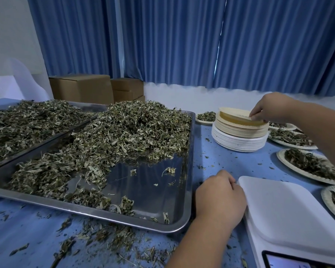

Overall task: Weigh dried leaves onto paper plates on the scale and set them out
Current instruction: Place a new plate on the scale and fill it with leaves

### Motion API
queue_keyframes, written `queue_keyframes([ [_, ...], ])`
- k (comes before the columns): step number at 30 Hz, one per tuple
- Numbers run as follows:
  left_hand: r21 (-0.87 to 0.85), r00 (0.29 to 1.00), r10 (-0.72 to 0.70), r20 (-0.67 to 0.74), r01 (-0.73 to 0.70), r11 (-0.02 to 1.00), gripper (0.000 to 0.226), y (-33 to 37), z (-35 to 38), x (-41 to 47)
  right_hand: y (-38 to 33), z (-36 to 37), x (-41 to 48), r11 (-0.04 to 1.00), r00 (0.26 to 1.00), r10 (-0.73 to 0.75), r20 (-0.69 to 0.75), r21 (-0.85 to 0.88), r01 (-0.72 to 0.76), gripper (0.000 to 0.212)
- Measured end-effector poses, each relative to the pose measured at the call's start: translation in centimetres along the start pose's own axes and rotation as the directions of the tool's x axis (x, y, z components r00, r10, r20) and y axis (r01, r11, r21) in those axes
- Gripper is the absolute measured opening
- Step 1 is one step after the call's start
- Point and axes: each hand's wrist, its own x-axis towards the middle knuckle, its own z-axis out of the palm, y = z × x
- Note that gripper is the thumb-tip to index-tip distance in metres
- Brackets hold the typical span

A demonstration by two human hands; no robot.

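Note:
A heap of dried leaves (128, 132) fills the steel tray (189, 171) at the left. The white scale (286, 211) sits at the lower right with a bare platform. My left hand (219, 196) lies with curled fingers between the tray and the scale, touching the platform's left edge and holding nothing. Behind the scale stands a stack of paper plates (240, 132), tan ones on white ones. My right hand (269, 109) reaches over the stack and pinches the rim of the top plate (234, 117).
Several filled plates (306, 165) line the blue table along the right edge; another (205, 117) sits behind the stack. A second tray of leaves (27, 120) lies at the far left. Cardboard boxes (97, 89) and blue curtains stand behind. Loose leaves litter the table's front.

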Motion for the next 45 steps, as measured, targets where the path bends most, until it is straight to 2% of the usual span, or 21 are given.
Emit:
queue_keyframes([
  [8, 0.004, 1.0, -0.016, 0.009, 0.016, 1.0, 0.017, 0.1, -0.1, 0.1, -1.2, -0.8, -2.3, 0.991, 0.992, -0.092, -0.088, -0.109, 0.082, 0.018],
  [13, -0.019, 1.0, -0.019, -0.004, 0.019, 1.0, 0.015, 0.1, -0.2, 0.0, -1.8, -2.1, -6.9, 0.986, 0.975, -0.158, -0.154, -0.085, 0.146, 0.016],
  [18, -0.11, 0.997, -0.031, -0.075, 0.023, 0.994, 0.013, 0.1, -0.4, 0.1, -2.6, -2.8, -14.8, 0.971, 0.937, -0.237, -0.255, -0.027, 0.238, 0.012],
  [21, -0.231, 0.986, -0.034, -0.164, -0.005, 0.973, 0.016, 0.6, -0.8, 0.0, -2.9, -2.9, -19.2, 0.967, 0.944, -0.248, -0.215, -0.001, 0.254, 0.011],
  [24, -0.47, 0.975, -0.125, -0.185, 0.024, 0.883, 0.022, 1.0, -1.4, -0.2, -3.0, -2.6, -22.6, 0.958, 0.95, -0.28, -0.14, 0.021, 0.286, 0.011],
  [27, -0.704, 0.969, -0.242, -0.059, 0.132, 0.698, 0.028, 1.5, -1.8, -0.3, -2.8, -2.2, -24.9, 0.952, 0.952, -0.302, -0.054, 0.039, 0.304, 0.014],
  [29, -0.743, 0.959, -0.279, 0.057, 0.227, 0.63, 0.036, 1.6, -1.8, -0.3, -2.5, -2.1, -26.0, 0.95, 0.951, -0.308, -0.006, 0.059, 0.308, 0.015],
  [31, -0.74, 0.955, -0.257, 0.145, 0.277, 0.613, 0.032, 1.5, -1.8, -0.5, -2.1, -1.8, -26.6, 0.95, 0.952, -0.302, 0.052, 0.093, 0.297, 0.014],
  [34, -0.736, 0.963, -0.188, 0.192, 0.268, 0.622, 0.011, 1.3, -1.9, -1.0, -1.8, -1.3, -27.2, 0.958, 0.952, -0.264, 0.155, 0.158, 0.24, 0.011],
  [39, -0.709, 0.966, -0.196, 0.167, 0.256, 0.658, 0.016, 1.1, -2.0, -1.2, -1.3, -1.0, -27.7, 0.945, 0.946, -0.232, 0.225, 0.285, 0.164, 0.007],
  [43, -0.565, 0.983, -0.161, 0.083, 0.18, 0.805, 0.014, 1.4, -2.1, -1.5, -0.8, -1.0, -28.1, 0.907, 0.951, -0.231, 0.203, 0.398, 0.136, 0.009],
  [45, -0.474, 0.989, -0.139, 0.045, 0.144, 0.869, 0.012, 1.6, -2.0, -1.7, -0.7, -1.2, -28.1, 0.897, 0.971, -0.191, 0.145, 0.428, 0.112, 0.007],
])
